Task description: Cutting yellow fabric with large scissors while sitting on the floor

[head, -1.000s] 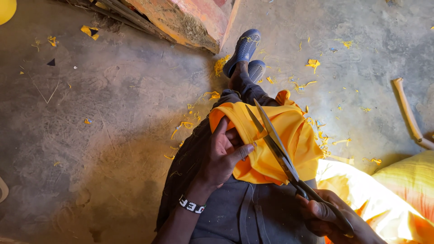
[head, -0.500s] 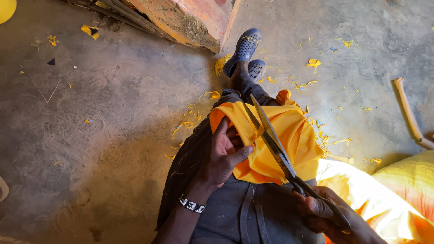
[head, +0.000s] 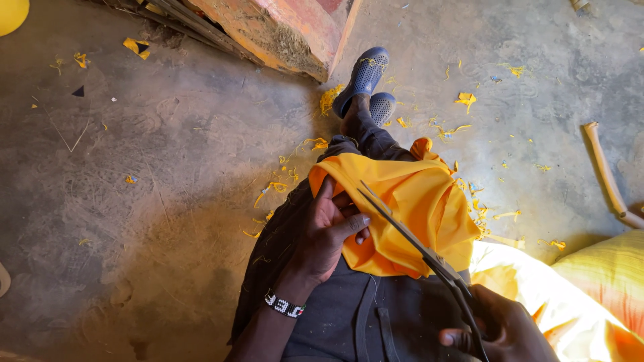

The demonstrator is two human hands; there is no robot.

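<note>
While left hand point(head: 329, 231) pinches, yellow cloth point(head: 409, 208) bunches, creased.

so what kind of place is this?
Likely an informal tailoring or craft spot at floor level: bare concrete floor littered with yellow fabric scraps, while the hands cut yellow cloth with scissors on the lap.

Left hand point(head: 330, 231) pinching, right hand point(head: 500, 332) clenched

Open concrete floor point(head: 154, 201) left of the legs, bearing only fabric scraps point(head: 272, 189). Ahead: red-painted block point(head: 282, 30). Right: curved stick point(head: 607, 174), yellow sack point(head: 604, 281) close beside the lap.
</note>
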